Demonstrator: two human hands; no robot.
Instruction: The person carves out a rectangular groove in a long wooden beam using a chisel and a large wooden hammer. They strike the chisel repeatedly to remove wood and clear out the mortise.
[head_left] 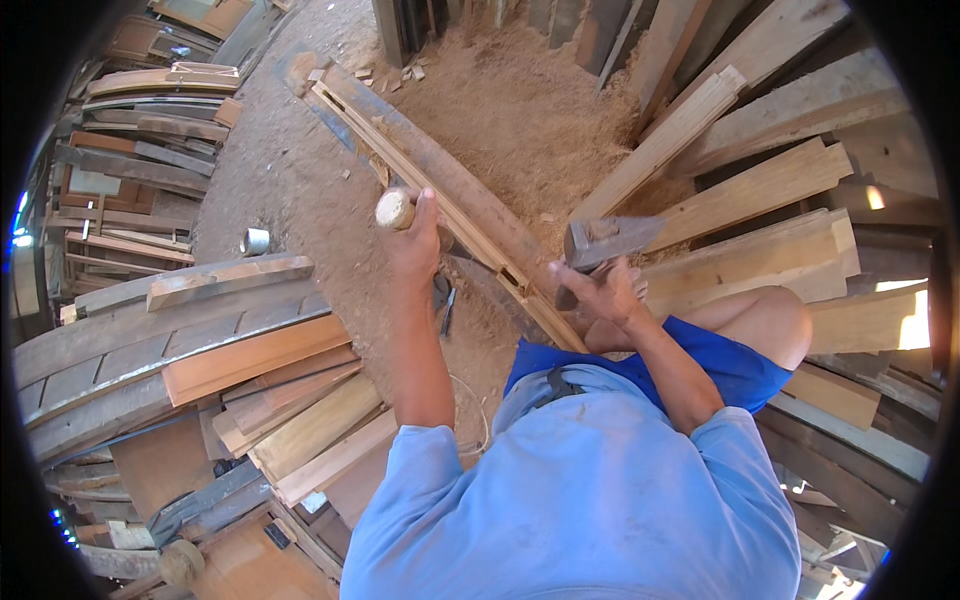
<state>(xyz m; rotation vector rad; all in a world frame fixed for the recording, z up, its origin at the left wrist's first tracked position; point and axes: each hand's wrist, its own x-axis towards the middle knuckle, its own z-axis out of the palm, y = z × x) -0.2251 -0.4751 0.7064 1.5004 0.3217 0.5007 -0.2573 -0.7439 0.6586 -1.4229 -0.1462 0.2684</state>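
Note:
A long narrow timber (455, 225) with slots cut in it runs from my lap toward the far left, lying along a wider dusty beam (440, 165). One dark slot shows close to my knees. My left hand (415, 245) is closed around a wooden-handled chisel (395, 207), its round pale butt facing up beside the timber; its blade is mostly hidden. To the right of the timber, my right hand (608, 292) grips a hatchet (612, 241) with a heavy, wedge-shaped metal head. The head is raised, and the fingers cover much of the handle.
Planks (745, 200) fan out at the right, near my bent leg. Stacked boards (255, 355) lie at the left. A small white tin (255, 241) and a dark-handled tool (446, 300) rest on the ground. Sawdust (500, 100) covers the far ground.

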